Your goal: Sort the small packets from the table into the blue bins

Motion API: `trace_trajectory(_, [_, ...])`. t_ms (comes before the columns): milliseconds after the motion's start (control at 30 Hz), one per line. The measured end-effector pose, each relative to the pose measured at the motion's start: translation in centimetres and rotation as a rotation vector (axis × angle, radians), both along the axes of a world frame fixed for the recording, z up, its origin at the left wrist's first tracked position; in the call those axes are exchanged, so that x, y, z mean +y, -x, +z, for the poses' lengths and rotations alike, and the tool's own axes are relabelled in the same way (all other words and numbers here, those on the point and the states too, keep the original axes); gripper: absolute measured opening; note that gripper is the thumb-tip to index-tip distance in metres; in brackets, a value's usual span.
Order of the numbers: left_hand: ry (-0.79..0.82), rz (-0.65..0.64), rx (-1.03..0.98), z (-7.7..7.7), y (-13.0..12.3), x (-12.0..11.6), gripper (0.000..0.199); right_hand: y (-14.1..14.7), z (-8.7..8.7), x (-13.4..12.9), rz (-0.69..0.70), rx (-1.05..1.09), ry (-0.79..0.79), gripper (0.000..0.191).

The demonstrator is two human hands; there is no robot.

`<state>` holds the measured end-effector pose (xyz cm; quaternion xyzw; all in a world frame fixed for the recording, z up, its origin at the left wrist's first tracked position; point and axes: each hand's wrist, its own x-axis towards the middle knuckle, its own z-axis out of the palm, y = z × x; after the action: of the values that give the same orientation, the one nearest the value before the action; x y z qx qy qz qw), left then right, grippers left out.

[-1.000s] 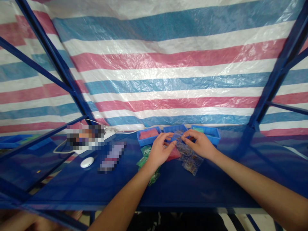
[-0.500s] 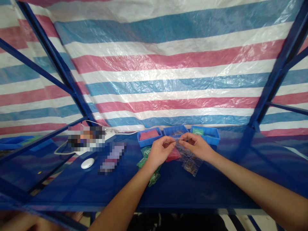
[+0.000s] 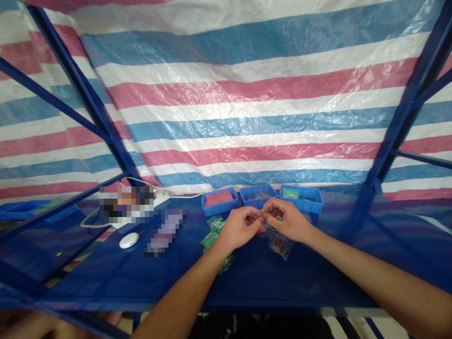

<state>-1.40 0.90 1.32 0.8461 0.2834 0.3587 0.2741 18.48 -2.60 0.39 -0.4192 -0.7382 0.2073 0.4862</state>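
Note:
My left hand [image 3: 243, 227] and my right hand [image 3: 286, 220] meet fingertip to fingertip above the blue table, each in a pinch. Whatever lies between the fingertips is too small to make out. Beneath them a red packet [image 3: 260, 230] shows in part. Clear plastic bags with small brownish parts [image 3: 280, 246] lie just below my right hand. Green packets [image 3: 214, 230] are spread to the left of my left hand, partly under the wrist. Behind the hands stand three blue bins: one with red packets [image 3: 218, 197], one with small clear bags [image 3: 260, 195], one with a green packet [image 3: 291, 193].
On the left of the table [image 3: 282, 287] are a white oval object [image 3: 129, 240], a blurred-out long item [image 3: 165, 232] and a white power strip with cables [image 3: 160, 200]. Blue frame posts rise at both sides. Part of another person shows at the lower left.
Both hands have moved slightly down, towards me, still pinched together. More of the middle bin shows, and the red packet is more covered by my left hand.

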Motion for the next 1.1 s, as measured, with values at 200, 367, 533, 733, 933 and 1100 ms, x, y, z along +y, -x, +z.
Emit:
trace_trajectory(200, [0.021,-0.032,-0.006,0.4,0.2,-0.1,0.023,0.1,0.2,-0.2,-0.019,-0.043,-0.048,0.003])
trace_trajectory(367, [0.076,-0.025,-0.031,0.4,0.3,0.3,0.029,-0.3,-0.1,0.2,-0.017,0.042,0.022,0.015])
trace_trajectory(533, [0.118,-0.003,-0.052,0.0,0.3,0.7,0.030,-0.5,-0.4,0.6,0.036,0.152,0.143,0.025])
trace_trajectory(733, [0.182,-0.014,-0.103,-0.6,0.1,1.0,0.033,-0.6,-0.5,0.9,0.107,0.252,0.226,0.030])
trace_trajectory(933, [0.297,-0.049,-0.196,-0.8,0.1,1.5,0.032,-0.3,-0.2,1.1,0.174,0.430,0.284,0.034])
trace_trajectory(1100, [0.364,-0.074,-0.277,-0.8,-0.1,1.7,0.030,-0.1,-0.5,1.2,0.228,0.490,0.306,0.037])
